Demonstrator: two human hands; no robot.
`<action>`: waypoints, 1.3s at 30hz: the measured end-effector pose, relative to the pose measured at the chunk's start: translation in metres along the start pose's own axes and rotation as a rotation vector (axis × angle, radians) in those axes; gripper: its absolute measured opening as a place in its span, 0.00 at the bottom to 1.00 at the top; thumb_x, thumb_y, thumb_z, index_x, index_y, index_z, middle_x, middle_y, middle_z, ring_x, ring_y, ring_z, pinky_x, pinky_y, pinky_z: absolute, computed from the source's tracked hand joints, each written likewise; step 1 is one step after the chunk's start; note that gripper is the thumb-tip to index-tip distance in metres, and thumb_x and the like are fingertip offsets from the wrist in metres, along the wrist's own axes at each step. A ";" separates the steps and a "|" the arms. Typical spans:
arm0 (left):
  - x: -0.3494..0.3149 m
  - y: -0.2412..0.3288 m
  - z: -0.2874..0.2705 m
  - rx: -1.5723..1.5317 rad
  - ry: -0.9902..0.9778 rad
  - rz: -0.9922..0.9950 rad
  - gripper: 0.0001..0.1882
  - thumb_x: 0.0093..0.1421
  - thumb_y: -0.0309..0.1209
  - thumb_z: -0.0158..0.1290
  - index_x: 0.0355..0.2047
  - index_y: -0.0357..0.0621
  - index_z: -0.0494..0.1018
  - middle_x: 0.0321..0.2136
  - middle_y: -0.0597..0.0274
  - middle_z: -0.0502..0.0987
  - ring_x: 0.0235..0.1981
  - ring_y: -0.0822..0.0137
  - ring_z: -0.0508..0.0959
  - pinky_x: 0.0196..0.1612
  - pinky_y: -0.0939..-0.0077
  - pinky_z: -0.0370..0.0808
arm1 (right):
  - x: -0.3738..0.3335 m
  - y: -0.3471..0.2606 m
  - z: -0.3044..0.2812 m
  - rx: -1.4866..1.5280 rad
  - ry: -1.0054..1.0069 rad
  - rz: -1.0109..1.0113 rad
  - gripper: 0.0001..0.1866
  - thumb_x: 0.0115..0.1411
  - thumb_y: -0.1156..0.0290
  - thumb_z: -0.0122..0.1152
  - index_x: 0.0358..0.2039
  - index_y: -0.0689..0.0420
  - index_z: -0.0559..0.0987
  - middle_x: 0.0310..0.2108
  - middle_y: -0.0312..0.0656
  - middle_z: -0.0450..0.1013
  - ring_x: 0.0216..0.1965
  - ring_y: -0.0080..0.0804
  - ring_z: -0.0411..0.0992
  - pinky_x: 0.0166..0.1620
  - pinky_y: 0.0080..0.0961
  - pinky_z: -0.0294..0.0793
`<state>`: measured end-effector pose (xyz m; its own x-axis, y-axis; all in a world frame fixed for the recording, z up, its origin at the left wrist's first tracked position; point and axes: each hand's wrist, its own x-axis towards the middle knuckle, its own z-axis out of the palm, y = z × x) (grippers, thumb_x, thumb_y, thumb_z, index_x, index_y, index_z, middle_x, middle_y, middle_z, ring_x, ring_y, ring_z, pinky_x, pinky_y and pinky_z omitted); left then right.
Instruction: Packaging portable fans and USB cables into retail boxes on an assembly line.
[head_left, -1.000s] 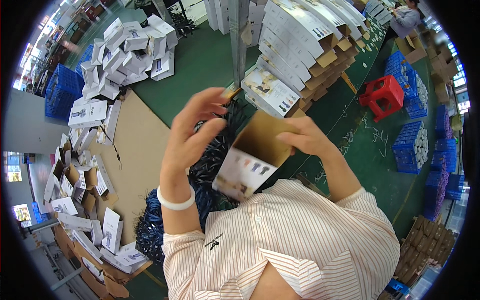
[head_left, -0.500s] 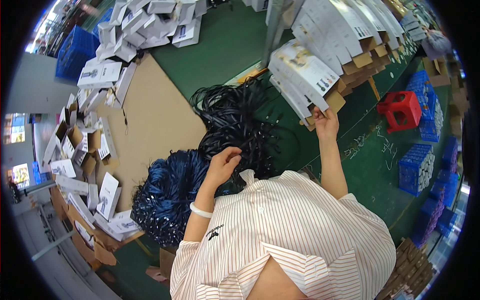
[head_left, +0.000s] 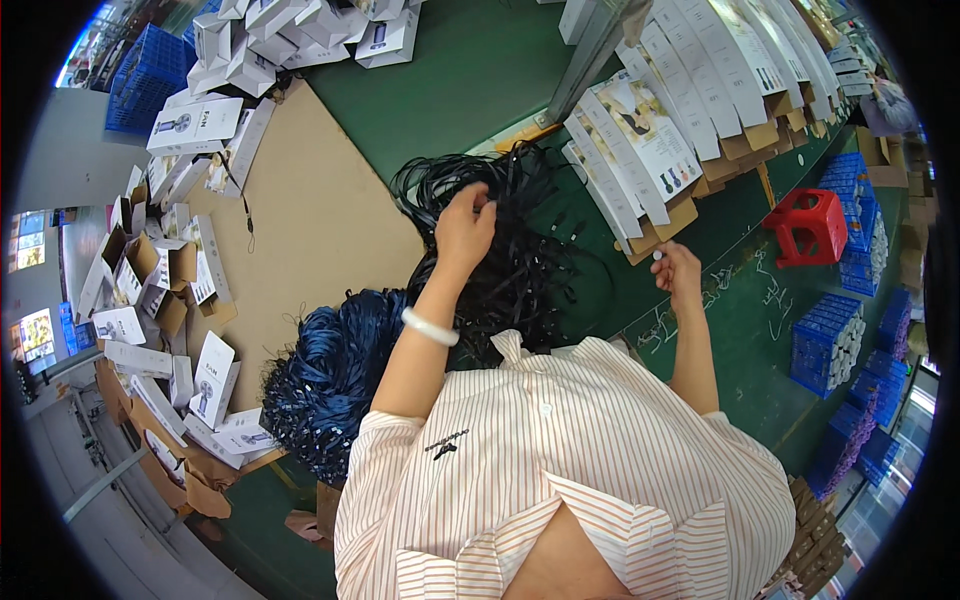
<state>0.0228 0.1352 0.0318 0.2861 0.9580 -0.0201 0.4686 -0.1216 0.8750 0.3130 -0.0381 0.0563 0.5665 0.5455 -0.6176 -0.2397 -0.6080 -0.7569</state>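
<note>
A loose heap of black lanyard-like straps lies in front of me. Over its upper part reaches my left hand, with fingers loosely curled, thumb and forefinger apart, and nothing visible between them. To the right, my right hand is closed in a pinch, with a small white round piece at its fingertips. Just beyond that hand stands a leaning row of white printed cartons, their brown inner flaps toward me. A dark blue bundle of similar straps rests left of the black heap.
A tan board covers the left of the green tabletop. White boxes are piled along the left and far left. A metal post rises beside the cartons. To the right are a red stool and blue crates.
My left hand has moved forward over the black straps. My right hand has drawn away from the nearest carton's edge, and a small white round piece now shows at its fingertips.
</note>
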 end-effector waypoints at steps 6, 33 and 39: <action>0.033 0.015 0.028 -0.676 -0.059 -0.634 0.10 0.55 0.29 0.47 0.36 0.37 0.68 0.20 0.65 0.70 0.18 0.72 0.72 0.19 0.81 0.67 | -0.024 0.011 0.026 -0.254 -0.116 -0.234 0.07 0.53 0.72 0.52 0.29 0.62 0.75 0.17 0.36 0.70 0.13 0.18 0.64 0.16 0.15 0.62; -0.021 0.258 -0.228 -0.289 -0.238 0.319 0.14 0.56 0.25 0.50 0.43 0.33 0.66 0.15 0.70 0.67 0.13 0.80 0.65 0.15 0.89 0.61 | -0.219 -0.312 0.166 0.135 -0.832 -1.581 0.08 0.53 0.75 0.53 0.31 0.65 0.75 0.18 0.37 0.69 0.15 0.16 0.61 0.17 0.12 0.58; -0.002 0.241 -0.164 -0.209 -0.327 0.395 0.07 0.56 0.31 0.49 0.31 0.42 0.72 0.22 0.71 0.69 0.22 0.81 0.66 0.25 0.87 0.63 | -0.250 -0.331 0.179 -0.318 -0.599 -2.114 0.05 0.48 0.79 0.50 0.19 0.64 0.74 0.13 0.37 0.68 0.12 0.20 0.62 0.16 0.17 0.60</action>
<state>-0.0018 0.1468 0.3220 0.6666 0.7154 0.2094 0.1070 -0.3698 0.9229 0.1100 0.1302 0.4233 -0.4989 0.3619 0.7875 0.3466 0.9161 -0.2014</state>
